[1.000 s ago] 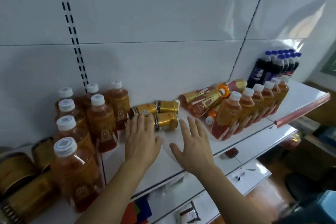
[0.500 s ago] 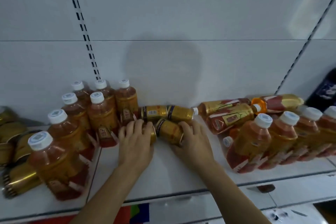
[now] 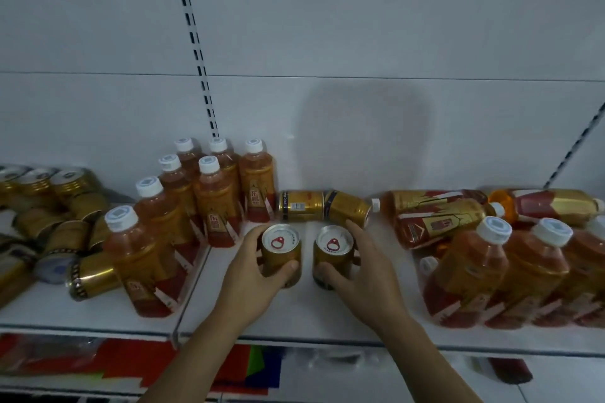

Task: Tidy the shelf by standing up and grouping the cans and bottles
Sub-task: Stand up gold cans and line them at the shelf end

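Note:
Two gold cans stand upright side by side at the middle of the white shelf (image 3: 314, 311). My left hand (image 3: 252, 275) grips the left can (image 3: 282, 255). My right hand (image 3: 363, 271) grips the right can (image 3: 333, 257). Both show silver tops with red pull rings. Behind them two more gold cans (image 3: 302, 206) (image 3: 348, 208) lie on their sides against the back wall. Upright amber bottles with white caps (image 3: 209, 199) stand to the left. Toppled bottles (image 3: 435, 216) lie to the right.
A heap of fallen gold cans (image 3: 65, 232) fills the far left of the shelf. A row of upright bottles (image 3: 523, 275) stands at the right front. Coloured packages (image 3: 229, 366) show on the lower shelf below the front edge.
Both hands closed on the two lying cans and stood them upright, pulling them a little toward the shelf front. The view has shifted left and closer to the shelf.

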`<state>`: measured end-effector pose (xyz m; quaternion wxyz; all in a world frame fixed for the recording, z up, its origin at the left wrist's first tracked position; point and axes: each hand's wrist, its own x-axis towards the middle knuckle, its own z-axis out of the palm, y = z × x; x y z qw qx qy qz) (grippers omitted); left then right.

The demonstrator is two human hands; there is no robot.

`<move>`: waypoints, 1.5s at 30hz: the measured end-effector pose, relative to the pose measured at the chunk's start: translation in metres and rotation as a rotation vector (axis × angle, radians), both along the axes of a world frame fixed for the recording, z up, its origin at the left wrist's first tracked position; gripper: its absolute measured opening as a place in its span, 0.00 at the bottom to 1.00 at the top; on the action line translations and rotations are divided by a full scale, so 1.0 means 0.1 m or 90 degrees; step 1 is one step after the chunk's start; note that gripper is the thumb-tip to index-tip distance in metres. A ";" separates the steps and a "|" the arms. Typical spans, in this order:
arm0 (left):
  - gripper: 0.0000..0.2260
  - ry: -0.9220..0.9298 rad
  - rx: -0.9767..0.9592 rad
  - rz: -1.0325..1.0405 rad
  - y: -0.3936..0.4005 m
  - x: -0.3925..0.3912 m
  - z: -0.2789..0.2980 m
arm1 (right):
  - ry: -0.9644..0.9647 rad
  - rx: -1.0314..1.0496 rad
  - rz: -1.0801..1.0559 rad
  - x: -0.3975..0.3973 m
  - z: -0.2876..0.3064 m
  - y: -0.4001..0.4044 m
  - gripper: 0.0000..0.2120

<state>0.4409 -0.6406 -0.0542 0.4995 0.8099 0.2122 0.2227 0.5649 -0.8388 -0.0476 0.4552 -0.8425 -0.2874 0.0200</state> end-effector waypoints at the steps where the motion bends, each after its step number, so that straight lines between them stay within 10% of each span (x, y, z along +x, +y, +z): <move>1: 0.31 0.006 -0.006 -0.001 0.00 -0.01 -0.02 | 0.008 0.014 0.003 0.00 -0.05 0.02 0.43; 19: 0.30 -0.179 0.051 0.114 -0.11 -1.57 0.32 | -0.115 0.164 0.103 -1.48 0.26 0.44 0.37; 33: 0.26 -0.180 0.105 0.291 1.56 -4.09 0.60 | -0.072 0.154 0.253 -3.69 0.47 2.62 0.37; 45: 0.26 -0.088 0.086 0.379 3.62 -4.47 0.59 | -0.054 0.164 0.329 -4.00 0.34 4.91 0.40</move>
